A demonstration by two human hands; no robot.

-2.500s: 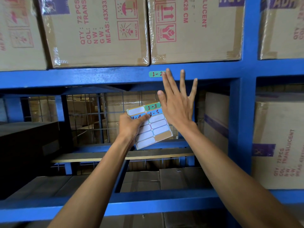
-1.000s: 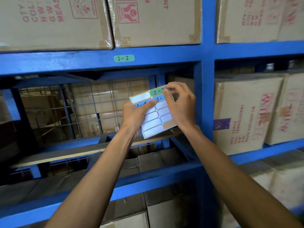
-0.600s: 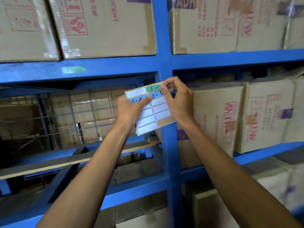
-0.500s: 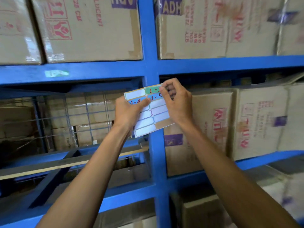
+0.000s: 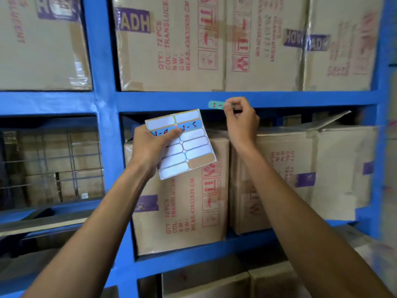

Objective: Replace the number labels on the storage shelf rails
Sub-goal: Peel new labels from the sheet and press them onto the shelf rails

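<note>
Blue shelf rail (image 5: 171, 99) bears a green label (image 5: 216, 104); cartons (image 5: 171, 46) above.

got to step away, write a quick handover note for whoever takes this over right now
Right hand: pinching a green label marked "1-" against the blue shelf rail; its right end is hidden by the fingers.
Left hand: holding the sticker sheet, thumb over "1-4", with "1-5" beside it.
Done: the sheet's top right slot is empty.
Left: press this label flat, then likely place 1-4 and 1-5 on other rails.
</note>
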